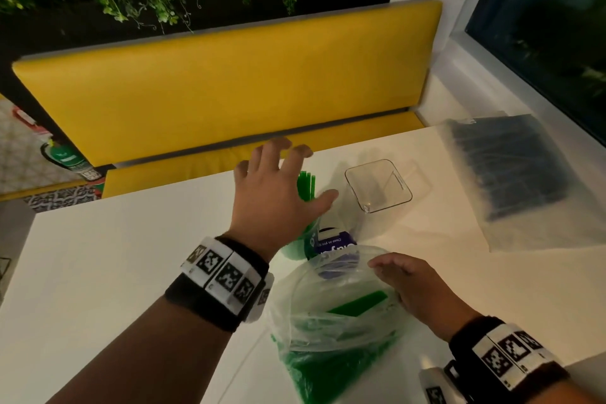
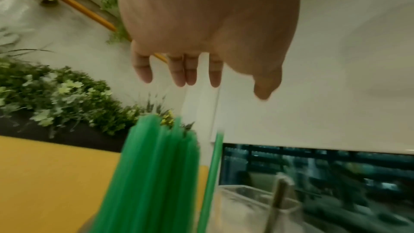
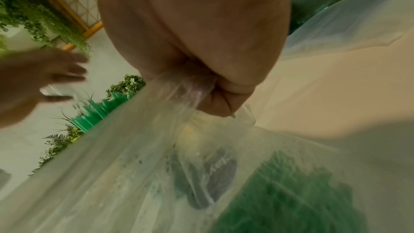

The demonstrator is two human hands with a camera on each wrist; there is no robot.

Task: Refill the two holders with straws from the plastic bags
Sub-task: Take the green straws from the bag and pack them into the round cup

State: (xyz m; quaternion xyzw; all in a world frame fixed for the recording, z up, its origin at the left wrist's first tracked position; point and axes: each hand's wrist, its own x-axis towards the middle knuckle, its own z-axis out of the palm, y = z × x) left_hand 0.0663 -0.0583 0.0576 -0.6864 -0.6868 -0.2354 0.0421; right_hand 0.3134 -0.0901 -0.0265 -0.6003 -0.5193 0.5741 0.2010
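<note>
On the white table, the left hand spreads its fingers above green straws standing in a holder. The right hand pinches the straw bag at 6 o'clock. An empty clear holder sits at 1 o'clock, a bag of dark straws at 2.

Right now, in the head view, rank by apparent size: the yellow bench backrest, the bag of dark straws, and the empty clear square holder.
1. Yellow bench backrest, by far the largest.
2. Plastic bag of dark straws.
3. Empty clear square holder, smallest.
</note>
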